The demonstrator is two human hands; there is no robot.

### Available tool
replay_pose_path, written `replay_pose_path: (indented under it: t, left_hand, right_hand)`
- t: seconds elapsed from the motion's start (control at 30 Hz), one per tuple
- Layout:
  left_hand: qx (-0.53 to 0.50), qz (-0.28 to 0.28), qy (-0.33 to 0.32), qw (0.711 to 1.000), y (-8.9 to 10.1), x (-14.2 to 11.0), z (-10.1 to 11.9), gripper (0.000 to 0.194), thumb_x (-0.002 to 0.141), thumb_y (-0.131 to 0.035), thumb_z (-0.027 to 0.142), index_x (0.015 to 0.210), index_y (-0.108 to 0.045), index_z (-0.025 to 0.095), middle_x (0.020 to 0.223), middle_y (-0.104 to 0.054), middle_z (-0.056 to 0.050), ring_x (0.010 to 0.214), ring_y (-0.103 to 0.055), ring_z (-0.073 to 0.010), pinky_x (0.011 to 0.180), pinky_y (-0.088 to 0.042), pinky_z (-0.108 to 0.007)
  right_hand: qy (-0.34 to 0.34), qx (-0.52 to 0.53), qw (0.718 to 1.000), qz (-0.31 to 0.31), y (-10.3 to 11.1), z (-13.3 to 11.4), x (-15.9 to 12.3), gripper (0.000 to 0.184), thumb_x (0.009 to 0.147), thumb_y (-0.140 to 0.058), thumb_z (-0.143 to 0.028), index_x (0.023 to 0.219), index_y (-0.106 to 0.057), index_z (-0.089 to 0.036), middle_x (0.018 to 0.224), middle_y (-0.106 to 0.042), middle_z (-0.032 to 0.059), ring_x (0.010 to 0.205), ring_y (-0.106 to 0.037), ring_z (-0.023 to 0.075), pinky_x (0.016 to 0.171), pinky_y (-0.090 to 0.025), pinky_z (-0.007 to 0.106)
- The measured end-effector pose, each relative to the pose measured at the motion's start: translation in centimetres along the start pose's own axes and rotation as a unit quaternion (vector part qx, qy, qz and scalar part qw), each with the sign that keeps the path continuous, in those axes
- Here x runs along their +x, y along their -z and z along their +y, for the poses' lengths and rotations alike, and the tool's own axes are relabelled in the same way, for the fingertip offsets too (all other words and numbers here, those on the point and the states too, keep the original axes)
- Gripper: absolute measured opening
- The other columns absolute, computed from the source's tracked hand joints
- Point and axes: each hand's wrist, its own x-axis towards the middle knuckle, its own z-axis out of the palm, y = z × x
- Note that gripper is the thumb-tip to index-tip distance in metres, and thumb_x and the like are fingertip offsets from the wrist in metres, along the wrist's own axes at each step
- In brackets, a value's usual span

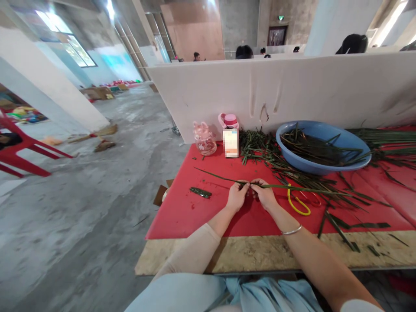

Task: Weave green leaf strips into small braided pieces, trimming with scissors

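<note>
A long green leaf strip point(214, 175) stretches sideways above the red table cover. My left hand point(238, 193) pinches it near the middle, and my right hand point(262, 193) grips it just beside, the fingertips of both almost meeting. To the left of my hands lies a short, dark green folded leaf piece point(200, 192), shiny as if wet. Right of my right hand rest scissors with yellow point(299, 205) and red handle loops; the strip passes over them and their blades are hidden among leaves.
A blue basin point(325, 167) holds dark leaf strips, with heaps of cut leaves point(256, 145) around it. A clear pink-lidded bottle point(204, 141) and a pink-capped bottle point(230, 121) stand before a white partition point(208, 95). Loose leaf scraps point(341, 232) lie at the right.
</note>
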Motion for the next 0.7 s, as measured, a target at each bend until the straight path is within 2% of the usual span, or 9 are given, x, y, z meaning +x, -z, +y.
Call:
replay_pose_path:
  t: [0.17, 0.3, 0.47, 0.7]
  left_hand:
    - [-0.009, 0.004, -0.006, 1.000, 0.01, -0.08, -0.10, 0.024, 0.074, -0.065, 0.039, 0.081, -0.063, 0.015, 0.060, -0.055, 0.002, 0.053, -0.047, -0.0091, 0.053, -0.037, -0.021]
    - [-0.023, -0.014, 0.002, 1.000, -0.06, -0.10, -0.09, 0.024, 0.074, -0.065, 0.038, 0.080, -0.064, 0.015, 0.061, -0.056, 0.001, 0.053, -0.046, -0.0086, 0.054, -0.037, -0.021]
    - [-0.051, -0.014, 0.014, 0.998, 0.01, 0.01, -0.23, 0.027, 0.069, -0.070, 0.038, 0.083, -0.063, 0.015, 0.061, -0.057, 0.002, 0.052, -0.046, -0.0077, 0.054, -0.037, -0.020]
    - [-0.064, -0.016, 0.020, 0.998, 0.27, 0.33, -0.65, 0.029, 0.070, -0.070, 0.038, 0.083, -0.062, 0.014, 0.060, -0.056, 0.002, 0.051, -0.047, -0.0069, 0.052, -0.037, -0.020]
  right_hand:
    - [0.005, -0.014, 1.000, -0.012, 0.01, -0.22, -0.43, 0.021, 0.063, -0.068, -0.033, 0.076, -0.057, -0.020, 0.047, -0.050, -0.0081, 0.040, -0.043, 0.0082, 0.039, -0.033, 0.021]
    - [0.030, -0.012, 0.999, -0.002, 0.25, 0.06, -0.71, 0.020, 0.065, -0.066, -0.034, 0.077, -0.058, -0.021, 0.048, -0.051, -0.0078, 0.041, -0.044, 0.0090, 0.039, -0.033, 0.021]
    - [0.044, -0.027, 0.999, -0.001, 0.48, 0.27, -0.79, 0.018, 0.065, -0.065, -0.034, 0.074, -0.058, -0.021, 0.048, -0.052, -0.0072, 0.042, -0.045, 0.0096, 0.040, -0.034, 0.022]
    - [0.025, -0.022, 0.999, -0.003, 0.25, -0.16, -0.76, 0.021, 0.064, -0.067, -0.035, 0.075, -0.057, -0.021, 0.046, -0.051, -0.0077, 0.040, -0.044, 0.0091, 0.037, -0.031, 0.020]
